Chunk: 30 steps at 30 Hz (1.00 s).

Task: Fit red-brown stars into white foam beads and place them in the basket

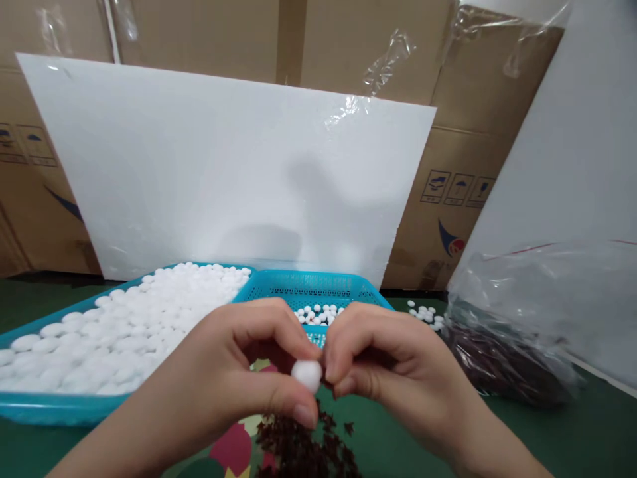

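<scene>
"Ball [306,376] check, where is it?"

"Our left hand [226,362] has it pinched, thumb to forefinger. Our right hand [401,358] is just beside it, fingertips together, can't tell on what."

"Fragile?"

"Probably light, maybe foamy, could roll, so we'd grip its sides gently."

Dark pile [293,446] partly below bottom edge

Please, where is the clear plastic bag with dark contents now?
In the head view, the plastic bag lies at the right on the green surface, beside some loose white balls and right of the right hand.
</scene>
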### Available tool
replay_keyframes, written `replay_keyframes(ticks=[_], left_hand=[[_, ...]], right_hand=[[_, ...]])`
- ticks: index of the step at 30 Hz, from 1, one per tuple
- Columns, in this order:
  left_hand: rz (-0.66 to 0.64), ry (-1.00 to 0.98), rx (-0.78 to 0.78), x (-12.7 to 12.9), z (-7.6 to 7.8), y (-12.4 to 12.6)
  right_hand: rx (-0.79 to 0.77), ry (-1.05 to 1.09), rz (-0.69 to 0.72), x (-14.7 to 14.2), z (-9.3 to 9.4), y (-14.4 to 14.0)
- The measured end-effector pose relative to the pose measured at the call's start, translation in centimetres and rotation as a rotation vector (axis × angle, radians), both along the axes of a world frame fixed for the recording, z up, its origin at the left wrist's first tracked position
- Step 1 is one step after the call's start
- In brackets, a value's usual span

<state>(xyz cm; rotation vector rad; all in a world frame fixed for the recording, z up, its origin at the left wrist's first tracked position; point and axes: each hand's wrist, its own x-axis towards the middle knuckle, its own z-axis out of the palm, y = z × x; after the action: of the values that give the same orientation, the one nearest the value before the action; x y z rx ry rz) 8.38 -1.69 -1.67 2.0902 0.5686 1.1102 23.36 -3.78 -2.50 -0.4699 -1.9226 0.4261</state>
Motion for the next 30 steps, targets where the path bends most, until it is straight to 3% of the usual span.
replay_keyframes(ticks=[6, 13, 30], left_hand=[[0.085, 0.032, 0.123, 0.23, -0.28, 0.15], [0.214, 0.137, 0.304, 0.42, 0.12, -0.28], [0.081, 0.052, 0.362, 0.4, -0.46, -0.5]], right_hand=[[0.122, -0.043, -0.03, 0.28, -0.1, 0.33], [0.111, -0.021, -0.051, 0.15, -0.3, 0.72], [0.181, 0.011, -0.045, -0.41, -0.64, 0.52]])
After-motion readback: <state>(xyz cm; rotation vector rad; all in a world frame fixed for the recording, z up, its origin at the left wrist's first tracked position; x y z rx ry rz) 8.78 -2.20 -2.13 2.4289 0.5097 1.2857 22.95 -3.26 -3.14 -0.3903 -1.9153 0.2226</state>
